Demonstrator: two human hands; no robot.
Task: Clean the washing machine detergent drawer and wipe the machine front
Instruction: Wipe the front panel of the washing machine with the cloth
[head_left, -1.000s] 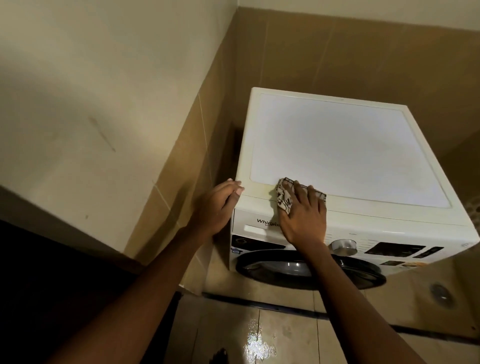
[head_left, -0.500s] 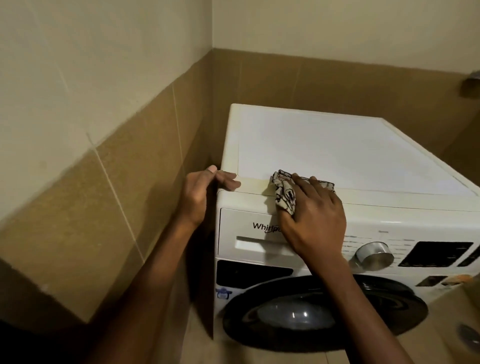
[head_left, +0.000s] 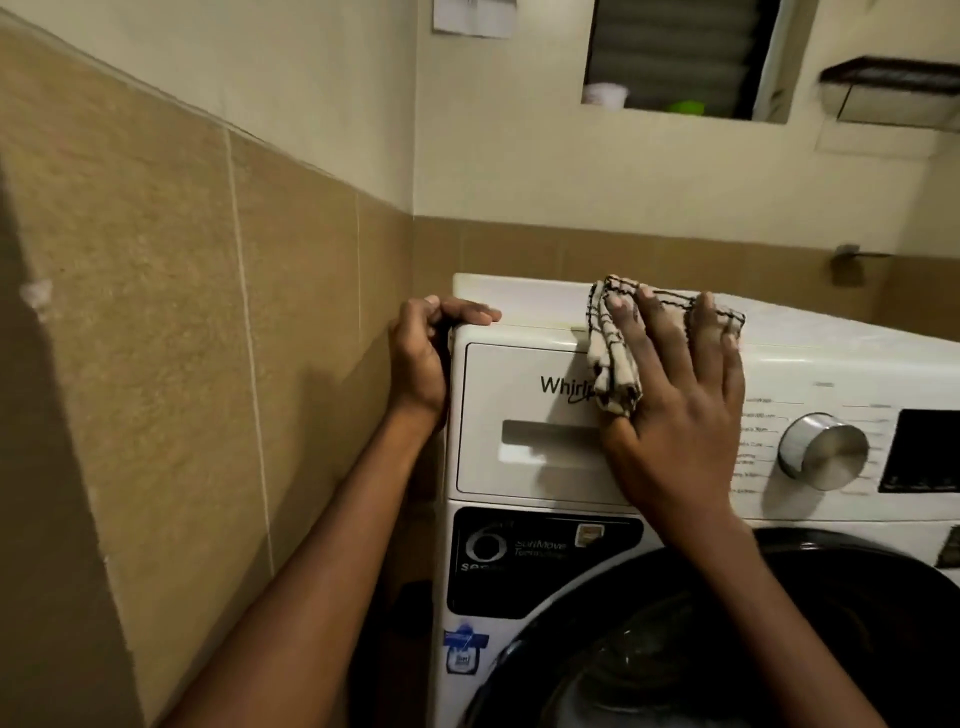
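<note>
A home laundry corner: washing machine (head_left: 675, 364) against tan tiled walls (head_left: 182, 312).

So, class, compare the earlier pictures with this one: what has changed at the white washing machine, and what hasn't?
The left hand shifted from lying on the top corner of the white front-loading washing machine to gripping its left edge. The right hand still presses the black-checked cream cloth over the top front edge; the detergent drawer stays closed.

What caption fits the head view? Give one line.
Right hand presses a cloth over the front edge of the washing machine while the left hand grips its corner.
</note>
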